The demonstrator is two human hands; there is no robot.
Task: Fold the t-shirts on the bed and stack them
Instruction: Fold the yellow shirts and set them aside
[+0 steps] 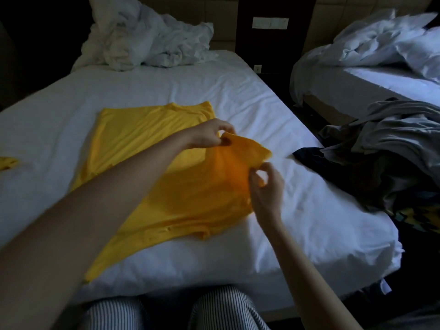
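Note:
A yellow t-shirt [147, 129] lies spread on the white bed [297, 210], its neck toward the far side. Its right part is lifted off the sheet and looks darker orange. My left hand [209, 134] pinches the far corner of that lifted part. My right hand [266, 184] pinches the near edge of the same part, a little to the right. Both forearms reach over the shirt and hide some of its lower body. A small piece of yellow cloth [7, 163] shows at the left edge of the bed.
A pile of grey and dark clothes [381, 158] sits at the bed's right edge. Crumpled white bedding [147, 44] lies at the head of the bed. A second bed [371, 75] stands to the right across a narrow gap. Striped trousers [214, 308] show below.

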